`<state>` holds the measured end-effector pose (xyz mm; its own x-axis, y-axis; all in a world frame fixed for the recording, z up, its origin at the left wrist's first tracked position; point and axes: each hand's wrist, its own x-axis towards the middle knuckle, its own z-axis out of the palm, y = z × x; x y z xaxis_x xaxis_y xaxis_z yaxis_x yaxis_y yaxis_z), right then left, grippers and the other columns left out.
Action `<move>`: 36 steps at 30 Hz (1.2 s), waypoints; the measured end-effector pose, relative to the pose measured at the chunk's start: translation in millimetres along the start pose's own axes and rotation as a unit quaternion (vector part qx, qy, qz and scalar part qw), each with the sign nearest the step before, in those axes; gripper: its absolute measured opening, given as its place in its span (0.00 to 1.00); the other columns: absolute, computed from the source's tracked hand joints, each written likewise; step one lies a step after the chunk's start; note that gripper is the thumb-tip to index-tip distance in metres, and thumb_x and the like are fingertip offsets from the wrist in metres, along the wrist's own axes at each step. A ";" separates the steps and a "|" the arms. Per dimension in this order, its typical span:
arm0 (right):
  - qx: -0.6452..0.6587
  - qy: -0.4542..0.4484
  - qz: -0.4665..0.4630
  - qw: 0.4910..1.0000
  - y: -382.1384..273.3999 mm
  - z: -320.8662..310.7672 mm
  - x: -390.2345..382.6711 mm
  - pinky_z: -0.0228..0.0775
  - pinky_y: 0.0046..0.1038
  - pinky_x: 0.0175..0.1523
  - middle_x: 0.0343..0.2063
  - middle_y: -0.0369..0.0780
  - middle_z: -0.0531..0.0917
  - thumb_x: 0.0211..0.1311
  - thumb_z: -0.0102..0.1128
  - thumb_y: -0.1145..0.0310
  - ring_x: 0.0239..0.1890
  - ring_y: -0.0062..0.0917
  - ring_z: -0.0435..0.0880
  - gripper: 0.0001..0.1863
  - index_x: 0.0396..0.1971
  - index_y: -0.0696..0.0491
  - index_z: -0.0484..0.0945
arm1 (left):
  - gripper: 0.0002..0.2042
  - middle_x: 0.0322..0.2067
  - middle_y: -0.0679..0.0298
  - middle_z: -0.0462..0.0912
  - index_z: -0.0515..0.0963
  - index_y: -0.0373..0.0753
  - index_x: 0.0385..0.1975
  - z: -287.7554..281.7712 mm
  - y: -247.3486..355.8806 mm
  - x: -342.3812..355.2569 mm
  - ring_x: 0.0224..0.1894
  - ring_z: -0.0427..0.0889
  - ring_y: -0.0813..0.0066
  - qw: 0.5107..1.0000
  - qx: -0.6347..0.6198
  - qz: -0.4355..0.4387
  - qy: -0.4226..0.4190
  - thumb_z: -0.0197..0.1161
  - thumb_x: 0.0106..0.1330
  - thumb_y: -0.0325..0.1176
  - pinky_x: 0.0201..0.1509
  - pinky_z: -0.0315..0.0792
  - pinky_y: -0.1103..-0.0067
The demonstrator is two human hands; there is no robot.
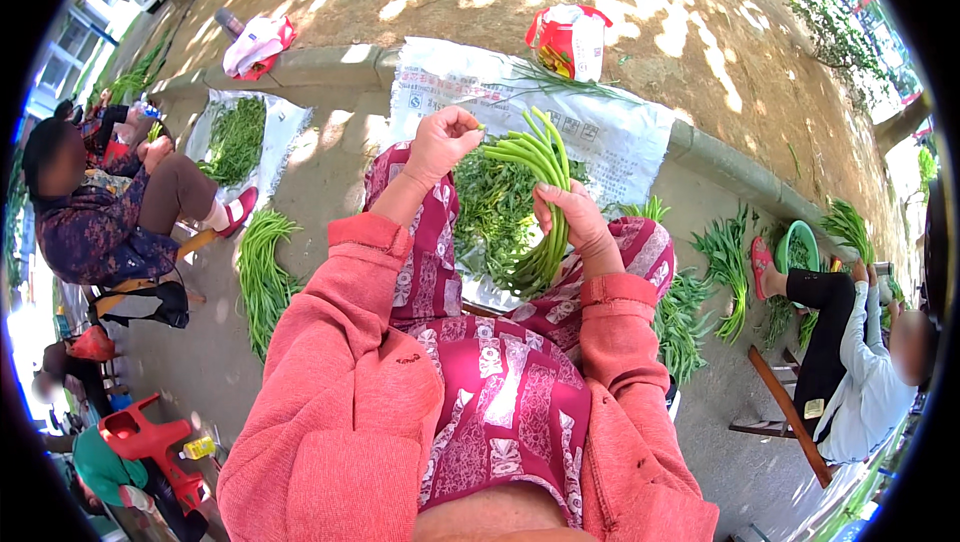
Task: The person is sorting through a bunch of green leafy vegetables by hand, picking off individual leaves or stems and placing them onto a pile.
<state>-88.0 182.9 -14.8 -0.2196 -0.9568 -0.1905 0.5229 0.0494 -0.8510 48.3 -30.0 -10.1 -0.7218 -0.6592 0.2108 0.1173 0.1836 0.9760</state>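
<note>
My right hand is closed around a bunch of long green vegetable stems, which curves upward above the fist and hangs down below it. My left hand is raised to the left of the bunch, its thumb and forefinger pinched together. A small bit of green stem shows at those fingertips. Beneath both hands, between my knees, a heap of loose green leaves lies on a white printed sack spread over the ground. My right forearm partly covers the view of my right knee.
Bundles of long greens lie left and right of me. Beyond the sack, a red and white bag rests by a low kerb. Seated people work at left and right, the latter near a green basin.
</note>
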 end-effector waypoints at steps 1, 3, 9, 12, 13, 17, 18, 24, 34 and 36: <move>-0.004 0.003 0.004 1.000 0.2 -0.2 0.0 0.64 0.21 0.19 0.13 0.36 0.72 0.62 0.58 0.64 0.14 0.20 0.71 0.11 0.29 0.56 0.73 | 0.05 0.22 0.73 0.78 0.77 0.36 0.25 0.3 1.1 -0.5 0.24 0.72 0.89 1.000 0.016 0.005 -0.002 0.67 0.55 0.27 0.29 0.68 0.87; -0.006 0.006 0.009 1.000 0.7 -1.0 -0.4 0.64 0.20 0.19 0.14 0.36 0.73 0.62 0.58 0.64 0.14 0.20 0.71 0.10 0.30 0.56 0.73 | 0.05 0.22 0.73 0.78 0.78 0.36 0.25 0.8 2.8 -1.1 0.23 0.71 0.89 0.999 0.048 0.017 -0.008 0.68 0.55 0.27 0.29 0.68 0.87; -0.020 0.019 0.022 0.999 0.9 1.9 0.6 0.64 0.20 0.19 0.15 0.36 0.74 0.62 0.59 0.64 0.14 0.20 0.71 0.10 0.30 0.55 0.73 | 0.06 0.23 0.70 0.77 0.78 0.35 0.27 -0.9 0.3 -3.5 0.24 0.72 0.86 0.988 0.149 0.027 -0.001 0.67 0.57 0.30 0.30 0.69 0.85; -0.027 0.021 0.028 0.999 1.9 1.2 2.6 0.64 0.20 0.19 0.15 0.36 0.74 0.62 0.59 0.64 0.14 0.19 0.71 0.10 0.30 0.55 0.73 | 0.07 0.27 0.68 0.76 0.80 0.35 0.30 3.1 3.6 -7.1 0.28 0.75 0.82 0.991 0.117 0.060 -0.033 0.67 0.58 0.31 0.34 0.71 0.83; -0.028 0.020 0.030 0.999 2.7 1.1 3.0 0.64 0.20 0.19 0.15 0.36 0.74 0.62 0.59 0.64 0.14 0.19 0.71 0.10 0.30 0.55 0.73 | 0.07 0.28 0.67 0.76 0.80 0.35 0.31 4.7 5.3 -7.3 0.29 0.75 0.81 0.989 0.118 0.063 -0.058 0.67 0.58 0.31 0.35 0.71 0.82; -0.062 0.032 0.061 0.996 2.2 6.6 4.3 0.63 0.19 0.19 0.15 0.36 0.74 0.61 0.59 0.64 0.13 0.19 0.71 0.10 0.30 0.55 0.73 | 0.09 0.29 0.65 0.75 0.81 0.36 0.35 6.6 4.6 -9.1 0.35 0.78 0.74 0.979 0.132 0.067 -0.138 0.68 0.57 0.32 0.40 0.71 0.79; -0.073 0.030 0.066 0.995 1.9 8.4 4.9 0.63 0.19 0.19 0.14 0.36 0.74 0.61 0.59 0.64 0.13 0.18 0.71 0.10 0.31 0.55 0.73 | 0.09 0.29 0.65 0.75 0.81 0.36 0.35 7.1 3.2 -9.4 0.35 0.78 0.74 0.975 0.141 0.079 -0.151 0.68 0.57 0.31 0.39 0.71 0.79; -0.096 0.026 0.075 0.992 2.2 11.6 7.4 0.62 0.19 0.19 0.15 0.35 0.74 0.60 0.59 0.63 0.13 0.18 0.71 0.10 0.31 0.55 0.73 | 0.08 0.28 0.64 0.76 0.81 0.33 0.33 6.0 -0.9 -10.2 0.33 0.77 0.73 0.974 0.143 0.090 -0.150 0.67 0.56 0.27 0.38 0.70 0.80; -0.121 0.027 0.075 0.989 5.7 8.3 11.4 0.61 0.20 0.18 0.15 0.34 0.74 0.61 0.60 0.63 0.13 0.18 0.71 0.10 0.33 0.55 0.73 | 0.05 0.26 0.62 0.78 0.80 0.32 0.28 4.4 5.9 -9.3 0.33 0.77 0.69 0.964 0.183 0.136 -0.135 0.62 0.53 0.24 0.41 0.70 0.77; -0.124 0.022 0.072 0.989 4.6 12.4 12.9 0.61 0.20 0.18 0.15 0.34 0.74 0.61 0.60 0.64 0.13 0.18 0.71 0.10 0.32 0.55 0.74 | 0.04 0.26 0.62 0.78 0.80 0.32 0.27 3.6 6.8 -9.6 0.33 0.77 0.69 0.966 0.186 0.131 -0.122 0.60 0.52 0.23 0.42 0.70 0.77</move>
<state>-78.2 167.2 -15.1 -0.1958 -0.9218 -0.3344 0.3342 0.2579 -0.9065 53.6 -19.7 -5.7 -0.8456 -0.3714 0.3834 0.0970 0.5994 0.7945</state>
